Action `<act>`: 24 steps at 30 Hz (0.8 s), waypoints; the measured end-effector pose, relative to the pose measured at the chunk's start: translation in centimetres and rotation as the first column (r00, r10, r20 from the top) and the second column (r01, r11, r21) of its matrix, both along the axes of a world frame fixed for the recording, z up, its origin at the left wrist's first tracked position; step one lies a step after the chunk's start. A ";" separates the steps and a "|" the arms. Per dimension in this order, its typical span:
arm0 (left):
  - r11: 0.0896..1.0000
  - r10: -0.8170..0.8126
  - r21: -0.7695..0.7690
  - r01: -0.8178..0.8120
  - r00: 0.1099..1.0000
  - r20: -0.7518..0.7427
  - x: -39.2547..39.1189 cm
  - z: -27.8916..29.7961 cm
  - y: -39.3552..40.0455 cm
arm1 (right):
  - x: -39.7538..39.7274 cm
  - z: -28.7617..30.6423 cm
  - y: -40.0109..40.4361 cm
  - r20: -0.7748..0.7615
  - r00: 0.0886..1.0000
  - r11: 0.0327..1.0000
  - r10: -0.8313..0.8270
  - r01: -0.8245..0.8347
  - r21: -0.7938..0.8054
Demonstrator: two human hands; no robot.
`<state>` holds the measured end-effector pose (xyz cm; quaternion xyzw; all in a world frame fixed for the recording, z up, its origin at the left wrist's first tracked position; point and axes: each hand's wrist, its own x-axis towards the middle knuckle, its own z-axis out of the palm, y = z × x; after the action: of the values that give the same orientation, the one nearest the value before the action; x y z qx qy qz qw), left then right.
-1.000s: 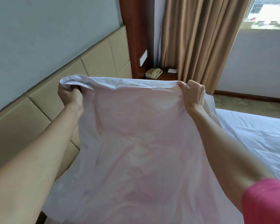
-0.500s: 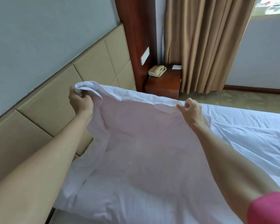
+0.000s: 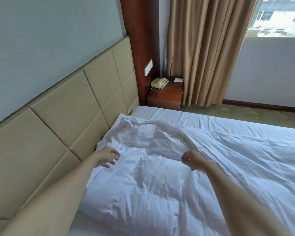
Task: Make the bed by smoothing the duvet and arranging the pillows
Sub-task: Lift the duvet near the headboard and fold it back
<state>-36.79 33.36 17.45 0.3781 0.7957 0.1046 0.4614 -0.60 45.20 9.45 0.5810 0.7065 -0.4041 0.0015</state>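
A white pillow (image 3: 140, 183) lies crumpled on the bed beside the beige headboard (image 3: 61, 120), its loose open end rumpled toward the far side. My left hand (image 3: 107, 156) hovers over the pillow's left edge with fingers spread and holds nothing. My right hand (image 3: 190, 158) is just off the pillow's right side, fingers loosely curled and empty. The white duvet (image 3: 254, 159) spreads wrinkled to the right of the pillow. A strip of flat white sheet (image 3: 160, 114) shows beyond the pillow.
A wooden nightstand (image 3: 165, 97) with a cream telephone (image 3: 159, 83) stands past the bed's far corner. Tan curtains (image 3: 208, 48) hang beside a window (image 3: 279, 17). Patterned carpet (image 3: 245, 113) runs along the far side of the bed.
Both hands held the pillow's top edge up in the air, lowered it onto the bed by the headboard, then let go and drew back toward me.
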 end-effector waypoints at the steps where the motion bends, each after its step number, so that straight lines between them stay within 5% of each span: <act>1: 0.999 -0.031 -0.041 0.033 0.999 0.033 0.0 -0.3 -1.7 | 0.0 0.4 -1.5 0.018 1.000 0.999 0.000 0.001 -0.040; 15: 0.936 -0.342 0.054 0.348 0.935 -0.094 2.6 0.0 -24.3 | 2.5 8.0 -30.5 0.033 0.989 0.989 -0.144 0.143 0.041; 24: 0.752 -0.658 0.065 0.657 0.753 -0.005 17.8 -2.8 -32.5 | 14.4 8.5 -50.8 0.094 0.905 0.910 -0.414 0.414 0.023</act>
<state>-18.98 0.85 14.63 0.6467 0.6045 -0.0359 0.4638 13.82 -5.65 17.93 0.7366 0.5667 -0.3657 -0.0505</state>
